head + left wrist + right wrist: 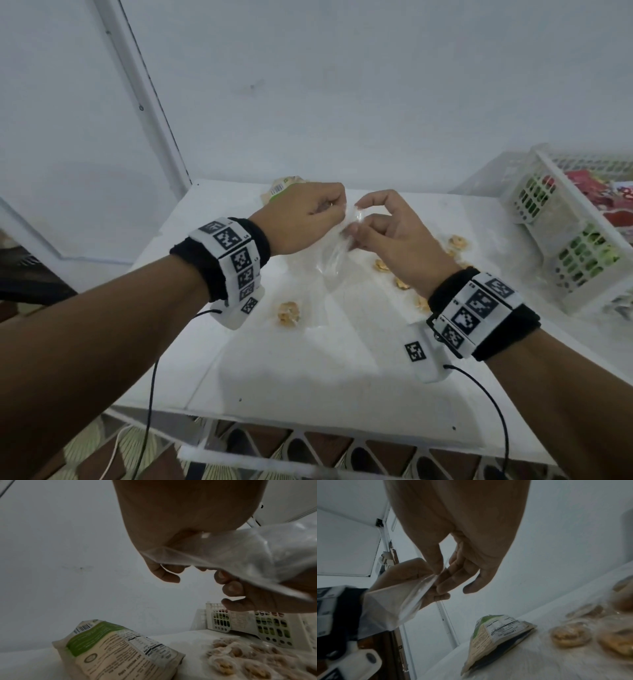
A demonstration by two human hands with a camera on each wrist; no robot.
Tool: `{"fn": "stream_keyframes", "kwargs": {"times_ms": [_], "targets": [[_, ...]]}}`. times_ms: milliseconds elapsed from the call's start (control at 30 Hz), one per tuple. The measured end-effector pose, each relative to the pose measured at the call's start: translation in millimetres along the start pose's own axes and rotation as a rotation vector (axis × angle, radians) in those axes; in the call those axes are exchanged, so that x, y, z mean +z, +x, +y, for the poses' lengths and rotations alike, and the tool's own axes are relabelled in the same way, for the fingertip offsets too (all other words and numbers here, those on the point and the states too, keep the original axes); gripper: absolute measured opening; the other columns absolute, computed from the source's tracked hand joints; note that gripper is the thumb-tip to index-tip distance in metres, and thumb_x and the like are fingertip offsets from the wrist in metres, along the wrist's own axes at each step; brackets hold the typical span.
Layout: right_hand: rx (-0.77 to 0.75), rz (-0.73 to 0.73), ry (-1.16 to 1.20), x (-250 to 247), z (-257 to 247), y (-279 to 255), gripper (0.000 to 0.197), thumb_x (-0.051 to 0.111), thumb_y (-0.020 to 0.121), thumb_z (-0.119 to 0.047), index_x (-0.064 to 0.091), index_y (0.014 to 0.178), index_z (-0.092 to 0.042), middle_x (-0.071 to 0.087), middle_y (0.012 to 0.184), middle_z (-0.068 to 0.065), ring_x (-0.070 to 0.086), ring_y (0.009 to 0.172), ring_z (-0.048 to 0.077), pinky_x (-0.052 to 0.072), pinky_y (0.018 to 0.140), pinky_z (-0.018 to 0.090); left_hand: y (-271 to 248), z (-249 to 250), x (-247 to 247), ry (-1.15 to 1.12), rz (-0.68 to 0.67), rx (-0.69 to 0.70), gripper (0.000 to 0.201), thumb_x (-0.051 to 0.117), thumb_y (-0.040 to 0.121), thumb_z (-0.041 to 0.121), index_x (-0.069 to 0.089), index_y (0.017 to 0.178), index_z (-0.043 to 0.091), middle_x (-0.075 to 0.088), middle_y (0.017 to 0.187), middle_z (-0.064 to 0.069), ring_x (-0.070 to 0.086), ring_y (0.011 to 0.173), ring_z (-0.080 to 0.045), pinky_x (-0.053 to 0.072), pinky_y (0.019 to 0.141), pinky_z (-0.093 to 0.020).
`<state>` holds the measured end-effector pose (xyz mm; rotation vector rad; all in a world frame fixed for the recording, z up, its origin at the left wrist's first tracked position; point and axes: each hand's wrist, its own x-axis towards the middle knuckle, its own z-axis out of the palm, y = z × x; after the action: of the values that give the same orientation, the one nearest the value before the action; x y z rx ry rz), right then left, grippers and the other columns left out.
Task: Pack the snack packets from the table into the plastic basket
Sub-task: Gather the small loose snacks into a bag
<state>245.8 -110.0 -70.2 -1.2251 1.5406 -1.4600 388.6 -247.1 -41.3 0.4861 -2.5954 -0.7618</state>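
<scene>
1. Far left on the white table, a green-and-cream snack packet lies flat with its barcode end up, just beyond the left hand.
2. Left hand's fingers are pinched on the upper edge of a clear plastic bag, raised above the table.
3. Centre now: the bag hangs with its long axis running down toward the near side; the right hand pinches the same edge from the other side. Looks like they're parting the mouth.
4. Around and under the bag, small wrapped cookies are scattered, nearest the right wrist.
5. Far right, the white plastic basket already holds packets; the right hand is nearer it.
</scene>
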Motion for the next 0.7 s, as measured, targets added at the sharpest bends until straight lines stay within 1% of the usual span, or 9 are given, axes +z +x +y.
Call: {"fn": "stream_keyframes", "kwargs": {"times_ms": [67, 133, 200, 267, 367, 500, 600, 633, 700], "targets": [[-0.003, 0.021, -0.041, 0, 2, 0, 0.030, 0.068, 0.097, -0.012, 0.049, 0.119, -0.017, 0.075, 0.089, 0.016, 0.072, 0.086, 0.034, 0.050, 0.101, 0.058, -1, -4, 0, 0.099, 0.017, 0.030, 0.010, 0.051, 0.095, 0.030, 0.059, 0.094, 0.023, 0.055, 0.088, 0.006, 0.051, 0.089, -0.016, 0.046, 0.083, -0.038], [0.006, 0.056, -0.070, 1, 4, 0, 0.032, 0.069, 0.097, -0.013, 0.046, 0.119, -0.019, 0.075, 0.089, 0.015, 0.075, 0.082, 0.027, 0.052, 0.100, 0.053, -2, -12, 4, 0.316, 0.079, 0.059, 0.034, 0.056, 0.095, 0.036, 0.055, 0.125, 0.021, 0.049, 0.112, 0.001, 0.044, 0.106, -0.019, 0.042, 0.094, -0.033], [0.008, 0.093, -0.095, 2, 5, 1, 0.035, 0.069, 0.097, -0.016, 0.044, 0.120, -0.018, 0.076, 0.085, 0.011, 0.075, 0.082, 0.023, 0.052, 0.096, 0.047, -5, -15, 6, 0.434, 0.181, 0.075, 0.052, 0.059, 0.093, 0.042, 0.048, 0.137, 0.018, 0.042, 0.124, -0.005, 0.038, 0.115, -0.025, 0.039, 0.101, -0.036], [0.022, 0.123, -0.111, 1, 6, 2, 0.037, 0.070, 0.096, -0.018, 0.042, 0.120, -0.016, 0.077, 0.083, 0.007, 0.076, 0.081, 0.020, 0.052, 0.092, 0.041, -10, -11, 7, 0.422, 0.222, 0.130, 0.042, 0.056, 0.094, 0.046, 0.054, 0.124, 0.017, 0.047, 0.117, -0.003, 0.042, 0.108, -0.024, 0.042, 0.097, -0.039], [0.056, 0.138, -0.116, -2, 10, 1, 0.039, 0.071, 0.095, -0.020, 0.041, 0.120, -0.017, 0.077, 0.083, 0.006, 0.075, 0.078, 0.015, 0.048, 0.077, 0.032, -16, -3, 17, 0.337, 0.082, 0.158, 0.034, 0.050, 0.093, 0.055, 0.056, 0.096, 0.022, 0.055, 0.095, 0.004, 0.051, 0.091, -0.019, 0.047, 0.082, -0.040], [0.091, 0.159, -0.128, -6, 17, -2, 0.040, 0.074, 0.094, -0.021, 0.040, 0.116, -0.019, 0.077, 0.085, 0.005, 0.072, 0.073, 0.013, 0.044, 0.061, 0.019, -20, 1, 37, 0.220, -0.017, 0.064, 0.035, 0.062, 0.092, 0.056, 0.048, 0.090, 0.024, 0.055, 0.084, 0.011, 0.052, 0.076, -0.003, 0.048, 0.066, -0.033], [0.095, 0.175, -0.138, -10, 19, -5, 0.042, 0.075, 0.093, -0.020, 0.039, 0.115, -0.017, 0.077, 0.084, 0.006, 0.074, 0.077, 0.027, 0.046, 0.064, 0.028, -17, -2, 45, 0.142, -0.035, 0.009, 0.024, 0.063, 0.096, 0.043, 0.054, 0.093, 0.021, 0.062, 0.082, 0.009, 0.058, 0.076, -0.007, 0.052, 0.069, -0.039], [0.096, 0.180, -0.136, -12, 19, -6, 0.043, 0.075, 0.092, -0.020, 0.039, 0.115, -0.015, 0.077, 0.083, 0.008, 0.075, 0.077, 0.027, 0.048, 0.068, 0.034, -17, -3, 46, 0.127, -0.043, -0.005, 0.020, 0.063, 0.097, 0.040, 0.056, 0.093, 0.022, 0.064, 0.081, 0.008, 0.060, 0.076, -0.011, 0.054, 0.071, -0.042], [0.112, 0.192, -0.137, -15, 19, -9, 0.044, 0.076, 0.091, -0.021, 0.039, 0.114, -0.014, 0.077, 0.083, 0.010, 0.076, 0.077, 0.023, 0.049, 0.069, 0.035, -15, -4, 48, 0.102, -0.057, -0.028, 0.015, 0.063, 0.097, 0.037, 0.060, 0.091, 0.024, 0.067, 0.078, 0.007, 0.063, 0.076, -0.012, 0.055, 0.072, -0.043]]}}
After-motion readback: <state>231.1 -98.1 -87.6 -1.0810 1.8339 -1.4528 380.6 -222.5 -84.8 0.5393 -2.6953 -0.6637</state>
